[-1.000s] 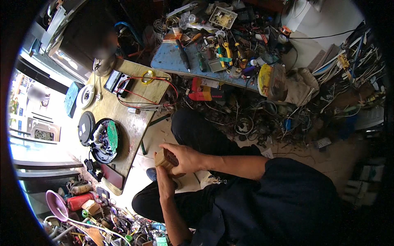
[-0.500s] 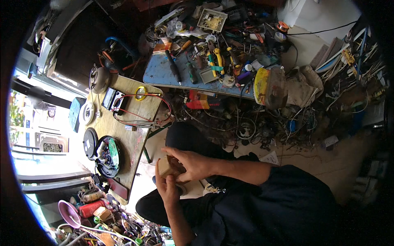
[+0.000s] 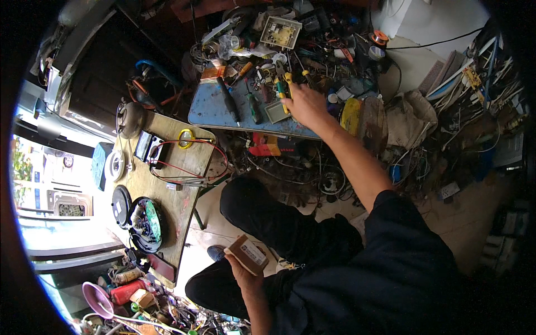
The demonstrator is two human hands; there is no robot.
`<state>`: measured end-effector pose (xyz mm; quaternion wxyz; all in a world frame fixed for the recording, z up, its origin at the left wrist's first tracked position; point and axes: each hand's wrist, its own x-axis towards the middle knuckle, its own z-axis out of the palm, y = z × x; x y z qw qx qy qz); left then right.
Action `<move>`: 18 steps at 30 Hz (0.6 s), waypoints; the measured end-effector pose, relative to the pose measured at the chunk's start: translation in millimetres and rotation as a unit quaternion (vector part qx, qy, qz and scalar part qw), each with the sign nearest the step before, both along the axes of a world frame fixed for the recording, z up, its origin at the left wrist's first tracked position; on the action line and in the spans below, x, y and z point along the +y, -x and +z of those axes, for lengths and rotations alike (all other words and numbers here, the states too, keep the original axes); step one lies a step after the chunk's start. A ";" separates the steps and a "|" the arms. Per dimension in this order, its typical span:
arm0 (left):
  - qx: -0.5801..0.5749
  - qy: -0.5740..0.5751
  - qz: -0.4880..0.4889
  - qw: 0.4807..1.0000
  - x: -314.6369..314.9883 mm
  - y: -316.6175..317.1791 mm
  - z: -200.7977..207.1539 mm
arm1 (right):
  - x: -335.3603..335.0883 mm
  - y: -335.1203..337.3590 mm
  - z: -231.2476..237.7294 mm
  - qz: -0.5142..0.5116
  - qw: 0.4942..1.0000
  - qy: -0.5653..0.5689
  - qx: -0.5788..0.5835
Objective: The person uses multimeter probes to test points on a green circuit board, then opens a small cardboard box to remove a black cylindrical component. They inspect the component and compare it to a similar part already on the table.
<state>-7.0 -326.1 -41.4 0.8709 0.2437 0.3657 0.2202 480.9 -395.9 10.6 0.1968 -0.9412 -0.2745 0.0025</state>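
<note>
My left hand (image 3: pixel 245 277) is closed round a small brown cardboard box (image 3: pixel 247 254) with a white label, held above my lap. Stretched out over the blue bench, my right hand (image 3: pixel 307 105) has its fingers on the yellow-and-green handles of a pair of pliers (image 3: pixel 281 88), which lie among other tools. The hand partly covers the handles. Close by are a shallow grey tray (image 3: pixel 276 111), a green-handled screwdriver (image 3: pixel 254 108) and a black pen-shaped tool (image 3: pixel 228 102).
On the wooden table (image 3: pixel 181 215) at left sit an opened round black device (image 3: pixel 146 225) with a green circuit board, red-and-black leads and a yellow ring-shaped coil (image 3: pixel 186 138). Scrap and a pink funnel-shaped bowl (image 3: pixel 97 300) fill the lower left. Cables crowd the floor at right.
My right hand has left the box and moved up and away to the pliers on the blue bench. The box stays in my left hand, lower, its labelled face now showing.
</note>
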 end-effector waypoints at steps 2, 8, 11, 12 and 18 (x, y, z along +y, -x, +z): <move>0.030 -0.012 0.022 0.999 -13.0 -0.9 -2.9 | 12.1 9.8 -4.3 0.003 0.999 0.004 -0.034; 0.010 -0.043 -0.012 0.999 -20.7 -5.1 -1.6 | 31.8 12.2 -25.5 0.008 0.993 0.020 -0.116; 0.015 -0.070 -0.016 0.997 -18.6 -10.3 4.3 | 25.4 14.2 -21.2 0.024 0.990 -0.038 -0.134; 0.023 -0.082 -0.012 0.996 -18.0 -12.8 6.3 | 22.3 11.4 -21.8 0.025 0.991 -0.060 -0.114; 0.021 -0.081 -0.010 0.996 -17.5 -16.1 6.9 | -15.5 -35.4 -23.6 0.015 0.984 -0.067 -0.166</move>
